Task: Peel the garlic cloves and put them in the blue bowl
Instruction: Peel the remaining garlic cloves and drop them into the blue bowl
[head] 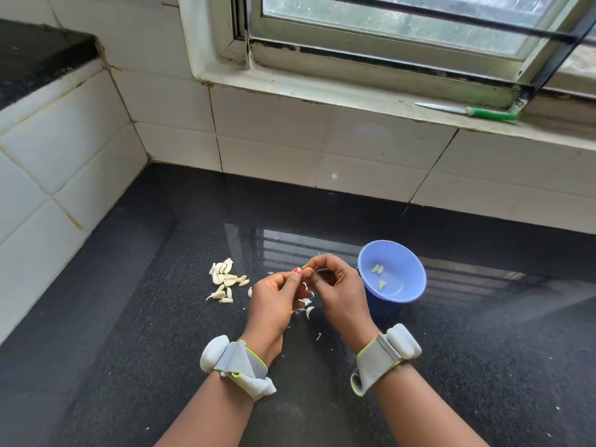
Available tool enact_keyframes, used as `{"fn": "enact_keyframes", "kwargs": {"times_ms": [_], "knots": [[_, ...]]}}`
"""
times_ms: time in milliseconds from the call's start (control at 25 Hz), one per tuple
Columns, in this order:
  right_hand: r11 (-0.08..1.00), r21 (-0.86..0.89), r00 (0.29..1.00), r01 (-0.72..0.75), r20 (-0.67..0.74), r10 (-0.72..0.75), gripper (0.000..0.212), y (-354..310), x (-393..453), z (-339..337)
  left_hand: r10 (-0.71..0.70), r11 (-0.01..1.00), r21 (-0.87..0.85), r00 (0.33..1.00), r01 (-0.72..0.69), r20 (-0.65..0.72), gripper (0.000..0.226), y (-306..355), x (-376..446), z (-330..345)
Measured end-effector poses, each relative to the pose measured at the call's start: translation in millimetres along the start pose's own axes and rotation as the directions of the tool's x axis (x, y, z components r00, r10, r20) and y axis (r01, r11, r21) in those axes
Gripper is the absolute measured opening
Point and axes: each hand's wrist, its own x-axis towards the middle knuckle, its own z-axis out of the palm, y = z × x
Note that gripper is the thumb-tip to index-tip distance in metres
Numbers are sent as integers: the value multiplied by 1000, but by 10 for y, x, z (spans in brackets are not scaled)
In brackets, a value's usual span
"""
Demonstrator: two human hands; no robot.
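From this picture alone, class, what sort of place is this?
Most likely a home kitchen: a dark stone counter against white wall tiles, and a green-handled knife on the window sill.

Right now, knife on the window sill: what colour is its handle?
Green handle, pale blade, on the knife. The head view, the only one, shows it.

Glossy speckled stone counter (pixel 161 317), smooth blue plastic bowl (pixel 409 269), glazed wall tiles (pixel 274 140).
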Motion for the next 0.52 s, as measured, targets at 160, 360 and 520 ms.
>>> {"fn": "enact_keyframes", "kwargs": {"times_ms": [160,360,520], "knots": [[996,-87,1000,-5,-17,3,26,62,-16,-57,-104,983,-152,995,102,-9,23,45,12,-6],[949,-305,997,-79,-19,77,6,55,-40,-104,-136,981,-138,990,138,25,24,56,0,-23],[965,-218,989,-148,-30,145,17,43,-7,-101,-170,977,-122,984,176,56,25,67,-20,1]]}}
